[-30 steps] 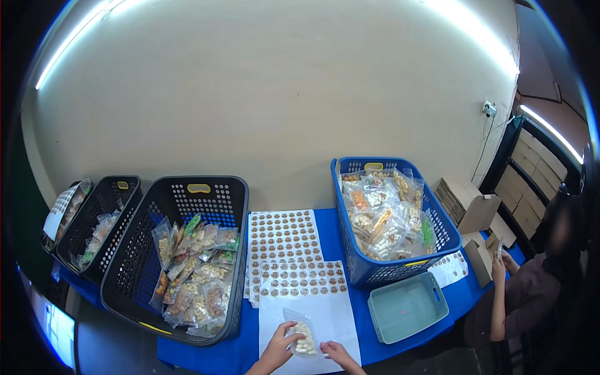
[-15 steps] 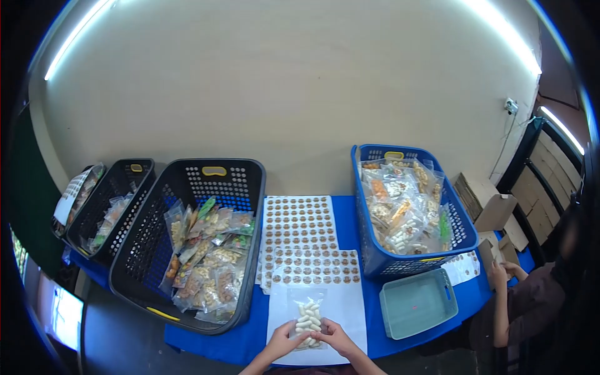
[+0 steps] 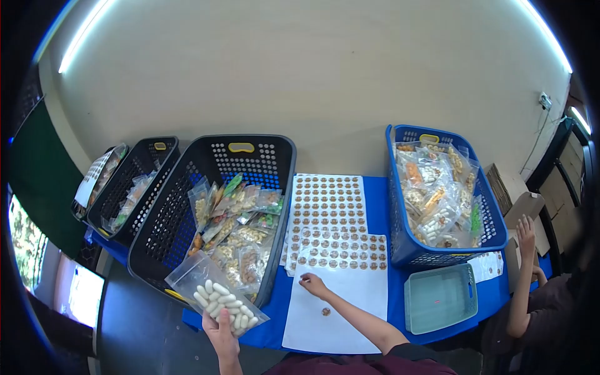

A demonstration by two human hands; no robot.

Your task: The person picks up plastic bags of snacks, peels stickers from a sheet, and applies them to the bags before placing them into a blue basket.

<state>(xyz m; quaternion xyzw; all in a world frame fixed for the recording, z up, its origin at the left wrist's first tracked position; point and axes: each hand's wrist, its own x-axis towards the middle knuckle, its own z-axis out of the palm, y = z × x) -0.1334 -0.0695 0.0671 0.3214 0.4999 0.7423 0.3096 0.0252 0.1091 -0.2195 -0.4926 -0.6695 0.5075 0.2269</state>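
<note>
My left hand (image 3: 221,334) grips the lower edge of a clear plastic bag (image 3: 220,299) of white, capsule-shaped pieces. The bag is tilted over the front rim of the large black basket (image 3: 140,250). My right hand (image 3: 314,285) is over the sticker sheet (image 3: 337,250), just below its bottom row of round brown stickers. Its fingers are pinched together; whatever they hold is too small to make out. A single round sticker (image 3: 325,312) lies on the bare white lower part of the sheet, below my right forearm.
Bagged snacks fill the blue basket (image 3: 447,253) at right; the large black basket holds more. A smaller black basket (image 3: 132,181) stands farther left. Before the blue basket sits a pale green tray (image 3: 440,322). At far right, a person's raised hand (image 3: 525,234) is near cardboard boxes (image 3: 525,206).
My left hand has carried the bag left, off the white sheet. My right hand has let go of it and moved up to the stickers. The other person's hand has risen.
</note>
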